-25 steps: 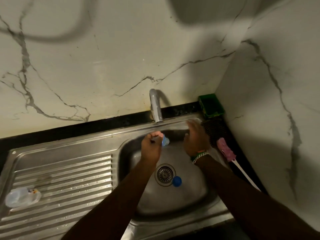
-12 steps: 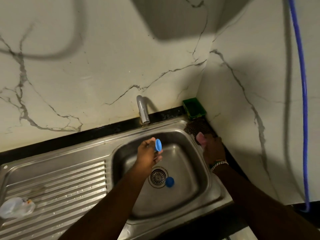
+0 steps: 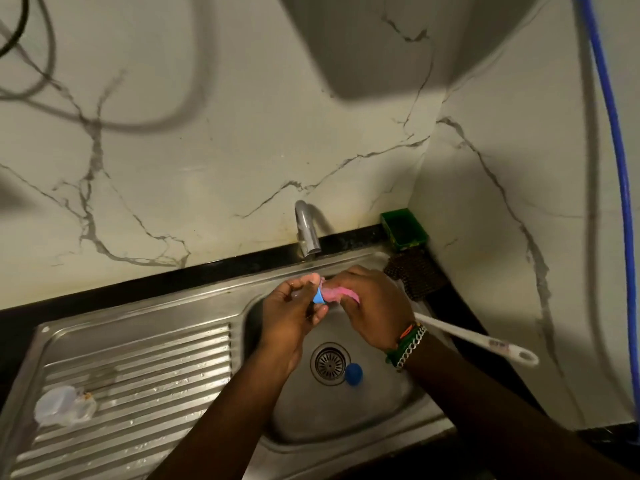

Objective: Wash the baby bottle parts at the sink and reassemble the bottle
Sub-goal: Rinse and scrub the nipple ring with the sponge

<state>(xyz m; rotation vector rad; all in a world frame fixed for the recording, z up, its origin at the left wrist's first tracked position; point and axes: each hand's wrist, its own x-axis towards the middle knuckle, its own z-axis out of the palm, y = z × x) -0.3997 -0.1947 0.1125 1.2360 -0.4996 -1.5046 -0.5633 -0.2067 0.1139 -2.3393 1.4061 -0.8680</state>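
Ring (image 3: 319, 298): small, blue, pinched between thumb and fingers of the left hand (image 3: 294, 315), held over the sink (image 3: 381, 407) basin, below and just in front of the tap (image 3: 306, 230).
Brush (image 3: 346, 296): pink head pressed against the ring's open side; white handle (image 3: 485, 342) runs out to the right behind the wrist, ending in a hanging loop above the black bench (image 3: 460, 306).
Right hand (image 3: 375, 306): fingers curled round the brush near its head; chain bracelet and green and orange bands on the wrist.
Cap (image 3: 353, 374): blue, round, lying on the basin floor, touching the right edge of the drain (image 3: 329, 363).
Clear parts (image 3: 64, 405): transparent bottle pieces lying on the ribbed drainboard (image 3: 145, 382), far left, well apart from the hands; which pieces cannot be told.
Tray (image 3: 403, 230): green, in the back corner on the bench.
Scourer (image 3: 414, 275): dark mesh pad just in front of the tray, beside the basin's rim.
Hose (image 3: 620, 168): blue, hanging down the right wall.
Walls: pale marble with grey veins.
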